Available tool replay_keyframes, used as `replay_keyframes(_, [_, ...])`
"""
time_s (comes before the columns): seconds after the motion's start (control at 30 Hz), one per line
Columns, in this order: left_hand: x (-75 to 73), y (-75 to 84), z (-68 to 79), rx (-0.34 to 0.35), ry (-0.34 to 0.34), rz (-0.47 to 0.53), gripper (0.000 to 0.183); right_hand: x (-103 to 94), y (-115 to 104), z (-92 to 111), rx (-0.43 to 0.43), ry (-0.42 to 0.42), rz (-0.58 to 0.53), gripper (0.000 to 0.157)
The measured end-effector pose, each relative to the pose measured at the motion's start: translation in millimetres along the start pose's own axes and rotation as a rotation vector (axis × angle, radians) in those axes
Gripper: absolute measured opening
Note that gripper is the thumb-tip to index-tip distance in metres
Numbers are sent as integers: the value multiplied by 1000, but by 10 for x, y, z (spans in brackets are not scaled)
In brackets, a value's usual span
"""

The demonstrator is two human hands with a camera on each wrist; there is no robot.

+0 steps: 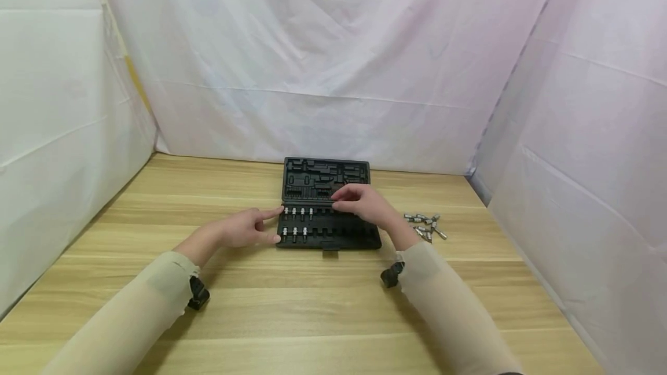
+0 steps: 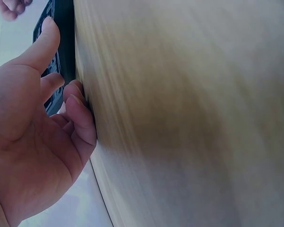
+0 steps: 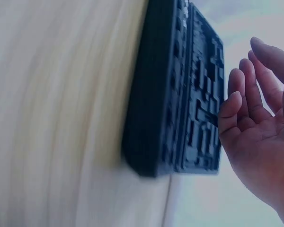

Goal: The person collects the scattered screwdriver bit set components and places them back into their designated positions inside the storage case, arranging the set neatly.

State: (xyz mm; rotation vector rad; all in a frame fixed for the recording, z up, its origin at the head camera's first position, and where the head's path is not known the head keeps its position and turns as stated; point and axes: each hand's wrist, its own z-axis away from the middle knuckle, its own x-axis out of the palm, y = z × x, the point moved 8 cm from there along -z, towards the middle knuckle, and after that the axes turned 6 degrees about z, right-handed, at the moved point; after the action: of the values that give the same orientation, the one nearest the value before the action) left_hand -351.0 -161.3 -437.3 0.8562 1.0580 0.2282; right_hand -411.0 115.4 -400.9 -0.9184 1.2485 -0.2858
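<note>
A black socket case [image 1: 359,240] lies opened flat on the table, its tray half in front and its lid half behind. Silver bit sockets [image 1: 294,231] stand in two rows at the tray's left. My left hand [image 1: 242,228] touches the case's left edge, thumb at the front corner and index finger further back; its other fingers are bent, as the left wrist view shows. Over the back of the tray hovers my right hand [image 1: 363,204], fingers loosely curved, thumb apart from them. In the right wrist view nothing shows between those fingers [image 3: 233,101].
Several loose silver sockets [image 1: 424,225] lie in a pile right of the case, beside my right forearm. The wooden table [image 1: 312,305] extends on all sides. White cloth [image 1: 333,45] hangs behind it and along both sides.
</note>
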Motion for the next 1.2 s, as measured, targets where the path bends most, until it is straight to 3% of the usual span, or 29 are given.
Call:
replay_keyframes(0.37, [-3,9,25,0,0,12,90,-437,224,458,25,50,-3,46])
replay_keyframes(0.57, [12,-4,17,2,-10,26,89,-648,405,691,3,98,13,36])
replay_keyframes(0.7, [22,-17,-5,3,-13,29,89,-789,516,846,-10,108,26,37])
replay_keyframes(1.2, [-4,31,-10,19,-21,22,89,-1208,1083,1308,77,141,58,44])
